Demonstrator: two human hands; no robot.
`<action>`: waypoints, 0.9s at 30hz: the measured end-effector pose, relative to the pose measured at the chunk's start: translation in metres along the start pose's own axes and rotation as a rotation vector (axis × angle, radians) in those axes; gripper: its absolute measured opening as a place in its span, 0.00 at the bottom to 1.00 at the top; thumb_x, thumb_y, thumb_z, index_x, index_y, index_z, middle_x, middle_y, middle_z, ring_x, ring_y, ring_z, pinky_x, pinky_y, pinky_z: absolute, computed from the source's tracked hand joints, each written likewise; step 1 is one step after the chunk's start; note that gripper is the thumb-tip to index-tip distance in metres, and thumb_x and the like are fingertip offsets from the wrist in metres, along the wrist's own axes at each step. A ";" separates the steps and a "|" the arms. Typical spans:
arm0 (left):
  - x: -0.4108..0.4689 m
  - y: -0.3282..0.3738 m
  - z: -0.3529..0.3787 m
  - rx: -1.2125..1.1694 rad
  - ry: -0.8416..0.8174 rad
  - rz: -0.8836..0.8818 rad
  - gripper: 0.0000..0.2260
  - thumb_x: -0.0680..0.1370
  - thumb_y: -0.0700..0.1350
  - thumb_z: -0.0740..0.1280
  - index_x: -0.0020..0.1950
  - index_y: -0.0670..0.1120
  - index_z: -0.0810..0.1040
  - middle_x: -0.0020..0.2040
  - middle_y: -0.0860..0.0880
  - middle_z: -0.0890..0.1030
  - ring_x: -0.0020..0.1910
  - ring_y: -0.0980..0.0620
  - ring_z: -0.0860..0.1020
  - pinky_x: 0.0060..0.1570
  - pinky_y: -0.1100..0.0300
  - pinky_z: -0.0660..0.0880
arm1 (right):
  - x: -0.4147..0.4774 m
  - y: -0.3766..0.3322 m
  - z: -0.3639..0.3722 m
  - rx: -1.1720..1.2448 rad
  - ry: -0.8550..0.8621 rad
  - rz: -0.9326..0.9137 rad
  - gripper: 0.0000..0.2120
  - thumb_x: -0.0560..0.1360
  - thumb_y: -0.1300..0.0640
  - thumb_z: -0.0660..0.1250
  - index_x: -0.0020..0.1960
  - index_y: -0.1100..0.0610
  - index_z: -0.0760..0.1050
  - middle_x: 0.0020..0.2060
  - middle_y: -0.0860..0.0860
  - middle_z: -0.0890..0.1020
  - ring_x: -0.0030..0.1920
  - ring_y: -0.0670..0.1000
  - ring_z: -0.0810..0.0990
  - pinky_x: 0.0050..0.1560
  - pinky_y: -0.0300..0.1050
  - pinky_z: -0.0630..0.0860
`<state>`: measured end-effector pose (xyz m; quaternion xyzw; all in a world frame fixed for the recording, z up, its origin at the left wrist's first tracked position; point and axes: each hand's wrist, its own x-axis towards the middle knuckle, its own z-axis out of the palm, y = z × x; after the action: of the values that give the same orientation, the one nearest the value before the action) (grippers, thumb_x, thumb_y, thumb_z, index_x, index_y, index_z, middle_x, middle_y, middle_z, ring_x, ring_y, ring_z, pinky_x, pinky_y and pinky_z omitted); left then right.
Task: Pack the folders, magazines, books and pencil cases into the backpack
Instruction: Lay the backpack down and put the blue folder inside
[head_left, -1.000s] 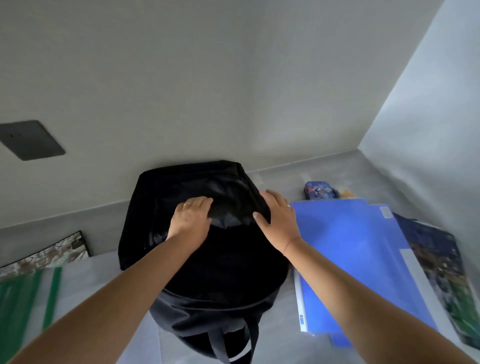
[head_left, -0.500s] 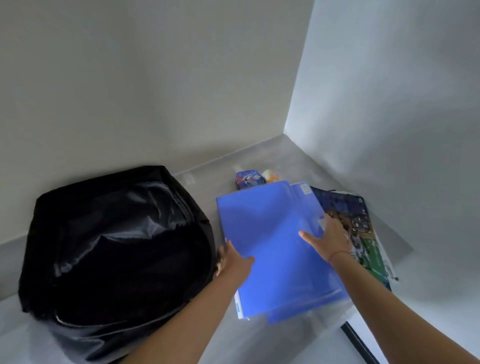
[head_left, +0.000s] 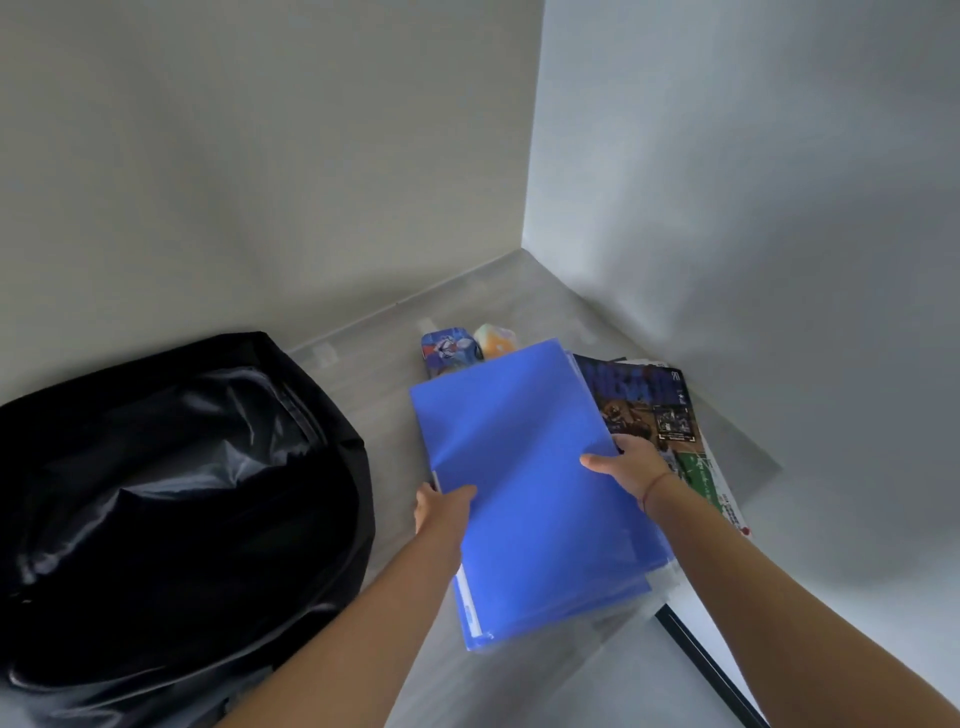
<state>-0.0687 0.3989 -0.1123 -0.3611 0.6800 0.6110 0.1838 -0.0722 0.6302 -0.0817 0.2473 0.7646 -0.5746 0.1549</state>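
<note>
A black backpack (head_left: 171, 499) stands at the left with its mouth wide and its shiny lining showing. To its right a stack of blue folders (head_left: 524, 483) is tilted up off the grey surface. My left hand (head_left: 441, 512) grips the stack's left edge, thumb on top. My right hand (head_left: 626, 467) grips its right edge. Under the right side lies a magazine (head_left: 654, 400) with a dark cover. Behind the folders sit a blue pencil case (head_left: 449, 351) and an orange and white pencil case (head_left: 496, 338), both partly hidden.
The grey surface (head_left: 395, 415) runs into a corner formed by two pale walls. A black strip (head_left: 701, 665) runs along the surface's front right edge. A gap of bare surface separates the backpack from the folders.
Both hands left the backpack's mouth and moved right to the blue folders. They now grip the stack's two edges, and its far end has lifted. The view swung right.
</note>
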 end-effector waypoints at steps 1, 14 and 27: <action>0.003 0.002 -0.002 -0.050 -0.025 -0.032 0.21 0.68 0.47 0.73 0.56 0.40 0.71 0.58 0.42 0.77 0.52 0.44 0.78 0.58 0.46 0.75 | 0.000 0.000 -0.004 0.048 -0.028 0.005 0.13 0.74 0.65 0.68 0.58 0.65 0.76 0.57 0.65 0.79 0.47 0.61 0.80 0.52 0.56 0.76; -0.026 0.106 -0.047 -0.154 -0.354 0.481 0.16 0.76 0.41 0.69 0.62 0.37 0.73 0.59 0.42 0.80 0.57 0.44 0.79 0.52 0.55 0.78 | -0.015 -0.061 -0.030 0.402 -0.352 -0.375 0.39 0.52 0.48 0.82 0.60 0.55 0.74 0.51 0.49 0.84 0.51 0.52 0.83 0.50 0.49 0.80; -0.031 0.097 -0.057 -0.095 -0.450 0.581 0.19 0.77 0.40 0.67 0.68 0.46 0.68 0.64 0.49 0.77 0.62 0.51 0.76 0.62 0.52 0.72 | -0.022 -0.055 -0.020 0.344 -0.242 -0.395 0.19 0.71 0.68 0.66 0.61 0.57 0.73 0.52 0.48 0.83 0.52 0.48 0.83 0.53 0.48 0.77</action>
<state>-0.1065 0.3520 -0.0124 -0.0176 0.6675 0.7328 0.1307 -0.0840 0.6329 -0.0204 0.0459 0.6654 -0.7401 0.0858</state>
